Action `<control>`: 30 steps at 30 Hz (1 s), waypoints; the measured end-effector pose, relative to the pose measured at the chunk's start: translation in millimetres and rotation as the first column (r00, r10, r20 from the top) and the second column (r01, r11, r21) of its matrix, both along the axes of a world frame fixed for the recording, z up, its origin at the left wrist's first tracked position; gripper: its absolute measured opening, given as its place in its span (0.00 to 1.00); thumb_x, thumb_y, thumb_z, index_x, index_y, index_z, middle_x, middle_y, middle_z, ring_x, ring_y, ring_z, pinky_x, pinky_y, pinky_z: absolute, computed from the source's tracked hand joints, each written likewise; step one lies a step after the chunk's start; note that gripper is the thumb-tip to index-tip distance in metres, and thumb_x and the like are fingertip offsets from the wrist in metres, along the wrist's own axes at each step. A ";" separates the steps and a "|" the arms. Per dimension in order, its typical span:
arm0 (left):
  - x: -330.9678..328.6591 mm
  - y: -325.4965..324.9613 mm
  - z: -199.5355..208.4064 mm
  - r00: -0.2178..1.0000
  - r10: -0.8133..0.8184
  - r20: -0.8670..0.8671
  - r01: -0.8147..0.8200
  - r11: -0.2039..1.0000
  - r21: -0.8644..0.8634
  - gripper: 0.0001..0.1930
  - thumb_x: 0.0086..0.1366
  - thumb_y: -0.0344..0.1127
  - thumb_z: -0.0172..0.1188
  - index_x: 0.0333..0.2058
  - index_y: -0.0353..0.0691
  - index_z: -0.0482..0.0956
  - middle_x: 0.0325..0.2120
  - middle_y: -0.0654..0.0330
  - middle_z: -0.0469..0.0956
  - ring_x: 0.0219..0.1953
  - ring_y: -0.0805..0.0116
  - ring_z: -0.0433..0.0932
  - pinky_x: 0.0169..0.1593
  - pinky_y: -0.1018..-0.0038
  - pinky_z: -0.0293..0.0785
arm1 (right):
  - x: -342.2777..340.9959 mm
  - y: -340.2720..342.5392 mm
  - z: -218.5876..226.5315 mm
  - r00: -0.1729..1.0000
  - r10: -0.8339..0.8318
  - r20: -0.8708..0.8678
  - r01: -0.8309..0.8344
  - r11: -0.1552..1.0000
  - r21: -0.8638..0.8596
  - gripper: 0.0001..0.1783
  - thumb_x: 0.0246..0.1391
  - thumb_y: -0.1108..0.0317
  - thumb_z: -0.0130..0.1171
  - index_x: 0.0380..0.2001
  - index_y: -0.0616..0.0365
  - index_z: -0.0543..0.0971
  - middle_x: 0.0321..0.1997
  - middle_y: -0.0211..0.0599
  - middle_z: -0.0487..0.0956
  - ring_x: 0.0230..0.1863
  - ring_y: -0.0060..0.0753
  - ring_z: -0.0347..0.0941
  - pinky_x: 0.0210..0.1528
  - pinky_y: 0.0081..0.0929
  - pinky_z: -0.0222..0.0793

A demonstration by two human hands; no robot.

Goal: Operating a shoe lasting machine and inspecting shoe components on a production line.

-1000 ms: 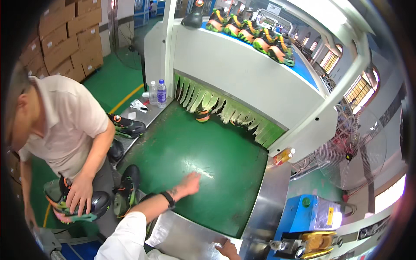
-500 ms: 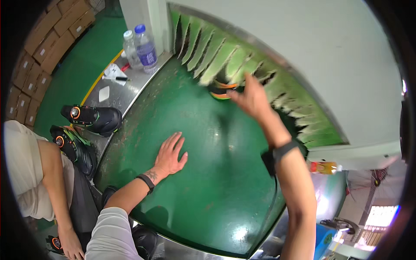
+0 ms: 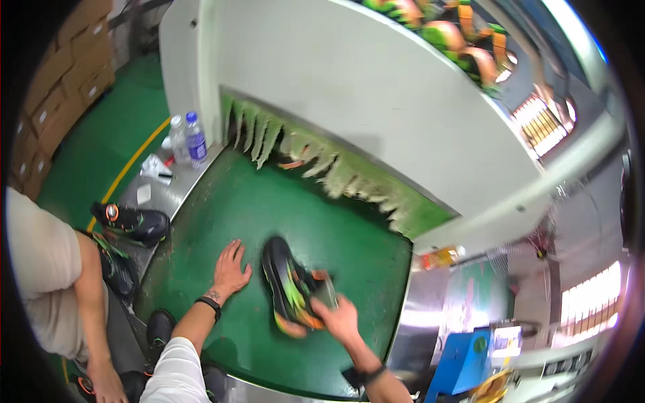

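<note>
A black shoe (image 3: pixel 277 263) with green and orange parts is on or just above the green belt (image 3: pixel 222 201), its toe pointing away from me. My right hand (image 3: pixel 341 320) is closed on its upper at the near right side; some fingers are hidden and the picture is smeared there. To the left, my left hand (image 3: pixel 230 272) lies palm down on the belt with fingers spread, holding nothing. Beyond both hands hangs a torn green strip curtain (image 3: pixel 336 174) under a pale machine housing (image 3: pixel 356 80). An orange-edged thing (image 3: pixel 293 164) shows partly among the strips.
On the left metal ledge stand two bottles (image 3: pixel 195 141), a white slip (image 3: pixel 144 194) and black shoes (image 3: pixel 138 225). A seated co-worker's arm (image 3: pixel 94 302) is at the left. Another bottle (image 3: pixel 440 258) lies right of the housing. Cartons (image 3: pixel 60 101) are stacked at far left.
My right hand has come from the curtain back toward me, bringing the shoe out onto the near belt. My left hand still rests on the belt. The view has shifted.
</note>
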State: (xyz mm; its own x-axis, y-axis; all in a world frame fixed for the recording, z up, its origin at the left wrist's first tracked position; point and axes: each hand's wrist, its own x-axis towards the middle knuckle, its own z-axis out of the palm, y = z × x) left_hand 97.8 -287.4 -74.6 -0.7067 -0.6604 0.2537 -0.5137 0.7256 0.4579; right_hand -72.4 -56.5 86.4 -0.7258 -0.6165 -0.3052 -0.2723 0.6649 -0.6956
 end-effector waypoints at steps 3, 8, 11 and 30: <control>-57.2 41.4 49.3 0.968 0.168 0.186 -0.250 0.712 0.657 0.33 0.54 0.42 0.61 0.56 0.30 0.65 0.60 0.40 0.58 0.64 0.46 0.55 0.64 0.58 0.55 | 59.6 191.8 40.6 0.782 -0.449 0.432 0.489 0.872 0.020 0.26 0.43 0.56 0.67 0.40 0.68 0.80 0.36 0.40 0.82 0.38 0.24 0.77 0.44 0.24 0.71; -80.1 233.5 213.1 0.923 -0.216 -0.318 0.345 0.102 0.933 0.49 0.56 0.48 0.64 0.66 0.36 0.43 0.66 0.43 0.47 0.68 0.56 0.47 0.66 0.65 0.50 | 131.8 332.1 175.4 0.698 -0.694 0.178 0.711 0.701 -0.055 0.22 0.44 0.61 0.68 0.38 0.67 0.78 0.33 0.33 0.80 0.34 0.19 0.73 0.40 0.24 0.71; -41.9 315.4 233.9 0.759 -0.231 -0.608 0.562 -0.238 0.792 0.47 0.57 0.45 0.63 0.66 0.36 0.43 0.65 0.46 0.50 0.67 0.57 0.50 0.66 0.65 0.51 | 174.1 348.3 212.0 0.690 -0.723 0.048 0.715 0.668 -0.208 0.26 0.44 0.56 0.68 0.39 0.66 0.77 0.33 0.39 0.81 0.35 0.29 0.77 0.41 0.28 0.72; 121.5 714.7 310.9 0.079 -0.960 -0.270 0.332 -0.230 0.915 0.29 0.60 0.35 0.61 0.58 0.32 0.63 0.54 0.51 0.71 0.55 0.60 0.72 0.55 0.67 0.69 | 466.7 768.8 235.4 0.189 -0.750 0.634 0.780 -0.278 -0.561 0.29 0.40 0.73 0.64 0.50 0.66 0.69 0.47 0.38 0.75 0.46 0.33 0.74 0.50 0.30 0.70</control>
State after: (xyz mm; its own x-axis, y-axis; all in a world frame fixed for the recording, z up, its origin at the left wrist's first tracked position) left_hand 219.3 427.2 236.4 -0.5139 0.7888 -0.3371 -0.2300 0.2519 0.9400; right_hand 394.2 712.3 321.8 -0.8002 0.5319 -0.2772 0.0523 -0.3985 -0.9157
